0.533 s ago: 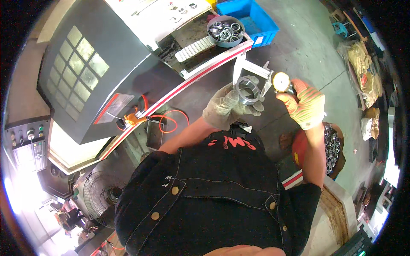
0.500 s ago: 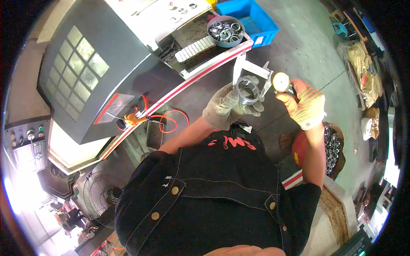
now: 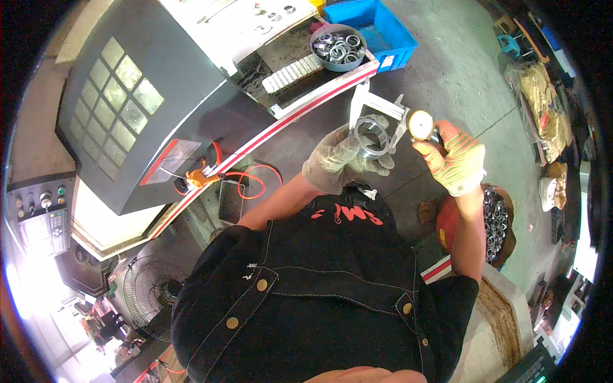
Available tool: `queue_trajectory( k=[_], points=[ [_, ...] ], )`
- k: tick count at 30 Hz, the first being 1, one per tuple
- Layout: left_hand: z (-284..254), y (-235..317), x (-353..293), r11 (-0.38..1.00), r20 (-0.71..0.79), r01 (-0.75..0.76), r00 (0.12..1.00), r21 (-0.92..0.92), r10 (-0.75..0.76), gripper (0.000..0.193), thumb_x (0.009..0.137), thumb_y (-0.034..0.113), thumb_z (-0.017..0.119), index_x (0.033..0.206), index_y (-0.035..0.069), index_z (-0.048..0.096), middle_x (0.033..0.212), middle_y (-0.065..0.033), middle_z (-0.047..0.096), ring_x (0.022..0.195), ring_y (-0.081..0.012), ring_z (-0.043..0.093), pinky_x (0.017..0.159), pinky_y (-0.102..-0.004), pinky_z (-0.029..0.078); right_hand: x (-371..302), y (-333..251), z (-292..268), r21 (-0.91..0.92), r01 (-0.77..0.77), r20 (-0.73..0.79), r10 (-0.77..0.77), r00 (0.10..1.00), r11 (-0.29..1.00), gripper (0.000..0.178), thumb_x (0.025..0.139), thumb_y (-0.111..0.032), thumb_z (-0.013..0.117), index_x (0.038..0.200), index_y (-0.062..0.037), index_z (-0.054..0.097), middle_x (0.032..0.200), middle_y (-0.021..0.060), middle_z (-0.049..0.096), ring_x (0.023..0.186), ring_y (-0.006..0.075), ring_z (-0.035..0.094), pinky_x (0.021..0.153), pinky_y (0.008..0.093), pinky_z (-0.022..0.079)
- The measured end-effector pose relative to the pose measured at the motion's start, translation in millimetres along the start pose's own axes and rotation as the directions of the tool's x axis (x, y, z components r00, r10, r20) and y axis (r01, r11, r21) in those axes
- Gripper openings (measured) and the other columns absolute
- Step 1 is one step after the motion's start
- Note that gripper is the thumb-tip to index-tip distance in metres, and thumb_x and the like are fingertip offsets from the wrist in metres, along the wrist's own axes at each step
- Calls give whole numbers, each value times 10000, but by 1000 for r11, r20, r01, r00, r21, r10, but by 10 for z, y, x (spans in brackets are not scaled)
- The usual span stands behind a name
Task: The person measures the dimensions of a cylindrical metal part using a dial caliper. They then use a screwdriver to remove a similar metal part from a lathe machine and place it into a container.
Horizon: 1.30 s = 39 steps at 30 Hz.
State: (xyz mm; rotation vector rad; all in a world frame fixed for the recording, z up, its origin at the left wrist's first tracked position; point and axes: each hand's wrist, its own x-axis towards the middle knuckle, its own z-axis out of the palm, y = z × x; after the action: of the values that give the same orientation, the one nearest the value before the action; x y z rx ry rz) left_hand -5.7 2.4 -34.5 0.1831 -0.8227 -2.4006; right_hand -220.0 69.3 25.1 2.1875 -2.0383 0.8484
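My left hand (image 3: 341, 163), in a grey work glove, holds a shiny metal ring (image 3: 371, 136) up in front of my chest. My right hand (image 3: 454, 157), in a yellowish glove with red stripes, grips a dial caliper (image 3: 408, 119) by its round white dial. The caliper's steel beam and jaws reach left across the top of the ring. Both hands are close together above the grey floor.
A round tray of metal rings (image 3: 338, 46) sits on the dark machine's ledge (image 3: 300, 73), beside a blue bin (image 3: 377, 32). A red bucket of rings (image 3: 488, 223) stands at my right. An orange hose (image 3: 246, 179) and a control panel (image 3: 38, 210) lie left.
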Motion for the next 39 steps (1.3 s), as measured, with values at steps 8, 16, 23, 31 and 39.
queue_trajectory(
  k=[8,16,23,31,39],
  points=[
    [5,-13,18,1000,-23,-12,1000,3,12,584,855,384,561,1247,-9,379,1051,-157,559,903,-237,604,790,-369,505,0,-34,-1,-30,26,-80,-28,996,999,345,695,-338,722,840,-51,596,580,76,535,460,237,511,432,335,390],
    [-22,-34,38,999,-27,11,1000,-33,-12,608,832,403,589,1242,0,392,1050,-156,560,907,-242,604,781,-368,508,-37,-12,26,-60,11,-81,-16,997,998,355,694,-328,733,877,-50,609,542,70,514,458,233,509,449,323,400],
    [7,-33,40,999,-43,12,999,-49,-14,586,836,374,595,1240,-1,395,1041,-163,559,897,-251,607,771,-369,515,-47,12,38,-90,28,-86,-35,996,996,351,691,-316,733,881,-48,608,566,75,532,461,222,517,449,316,406],
    [-8,-53,34,998,-25,-10,1000,-61,8,566,845,382,578,1228,3,407,1035,-163,561,888,-250,607,767,-372,514,-45,7,38,-87,57,-103,-66,992,995,347,689,-299,731,885,-43,603,552,62,527,445,206,509,441,307,400],
    [34,-39,36,999,-61,10,998,-43,-13,538,862,389,550,1227,19,413,1035,-154,562,882,-244,605,761,-367,510,-49,-2,44,-93,24,-92,-33,995,995,361,692,-313,730,886,-37,602,555,68,527,445,209,508,440,310,399]
  ],
)
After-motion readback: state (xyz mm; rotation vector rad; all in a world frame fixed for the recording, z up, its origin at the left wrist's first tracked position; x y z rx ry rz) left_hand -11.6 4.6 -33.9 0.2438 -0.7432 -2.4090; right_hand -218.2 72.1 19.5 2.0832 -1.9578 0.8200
